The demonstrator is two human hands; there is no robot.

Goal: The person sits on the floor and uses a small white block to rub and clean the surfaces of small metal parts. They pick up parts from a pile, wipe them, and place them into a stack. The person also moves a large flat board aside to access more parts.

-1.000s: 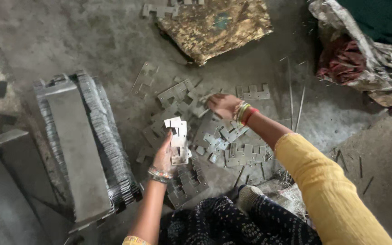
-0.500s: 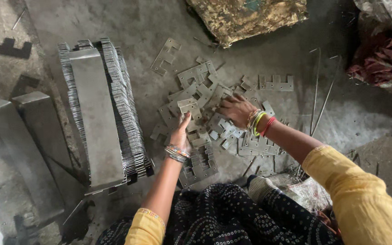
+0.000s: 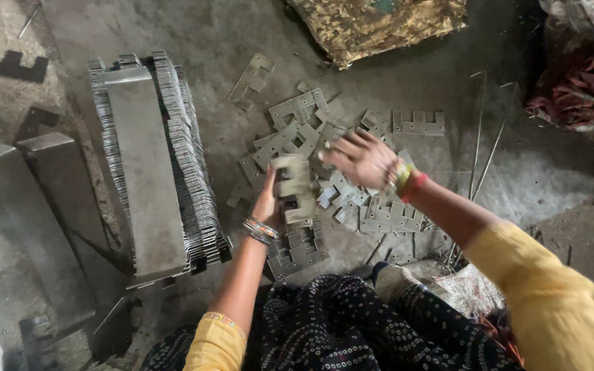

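Note:
My left hand [image 3: 267, 203] grips a small upright stack of grey E-shaped metal plates [image 3: 293, 187] just above the floor. My right hand [image 3: 362, 159] hovers to the right of that stack with fingers spread; motion blur hides whether a plate is between them. Below both hands lies a scatter of loose E-shaped plates [image 3: 297, 127] on the concrete floor. A neat little pile of plates [image 3: 298, 249] rests near my left wrist. Bangles circle both wrists, and yellow sleeves cover my arms.
A long dense row of stacked plates [image 3: 187, 165] with a flat metal bar [image 3: 142, 172] on top lies at the left. Grey blocks [image 3: 42, 206] sit further left. A patterned cushion [image 3: 379, 24] lies at the top, crumpled cloth [image 3: 575, 89] at the right, thin rods [image 3: 486, 161] nearby.
The view has shifted so the plate row sits nearer centre. My right hand has lifted off the scattered plates toward the stack in my left hand.

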